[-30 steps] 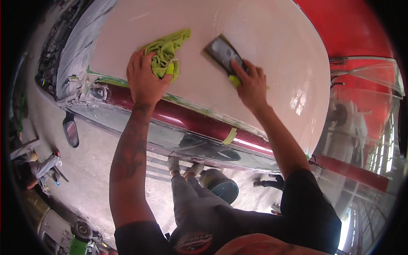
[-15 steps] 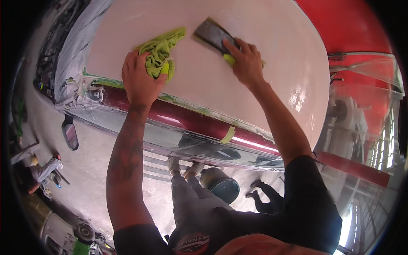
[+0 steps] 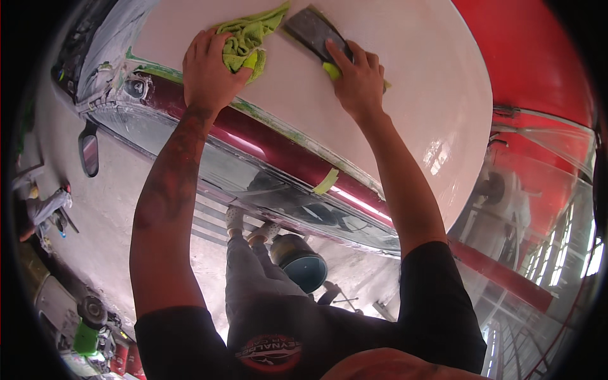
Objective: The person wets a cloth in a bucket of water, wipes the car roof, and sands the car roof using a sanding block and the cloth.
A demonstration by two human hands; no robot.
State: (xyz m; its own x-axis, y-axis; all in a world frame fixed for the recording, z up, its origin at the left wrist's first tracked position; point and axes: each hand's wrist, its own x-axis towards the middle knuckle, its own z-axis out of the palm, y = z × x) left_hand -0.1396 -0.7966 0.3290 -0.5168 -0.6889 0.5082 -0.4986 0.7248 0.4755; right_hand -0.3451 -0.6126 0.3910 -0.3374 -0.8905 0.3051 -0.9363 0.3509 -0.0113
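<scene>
My left hand [image 3: 212, 73] grips a crumpled lime-green cloth [image 3: 247, 39] against the pale, matte panel [image 3: 405, 38] of a vehicle, near its taped lower edge. To its right, my right hand [image 3: 360, 79] is closed on a dark, flat, rectangular sanding block [image 3: 315, 33] lying tilted on the same panel. Something bright yellow-green shows at both thumbs; I cannot tell whether it is a covering. The block's underside is hidden.
Below the panel runs a dark red strip [image 3: 247, 136] with a piece of yellow-green tape [image 3: 326, 181]. A dark bucket [image 3: 303, 269] stands by my feet. A side mirror [image 3: 89, 152] sticks out at left; a red surface [image 3: 538, 50] and plastic sheeting [image 3: 506, 221] are at right.
My view has shifted and turned, so the panel and both hands sit higher in the picture. Both hands keep their grips on the cloth and the block; any sliding on the panel is slight.
</scene>
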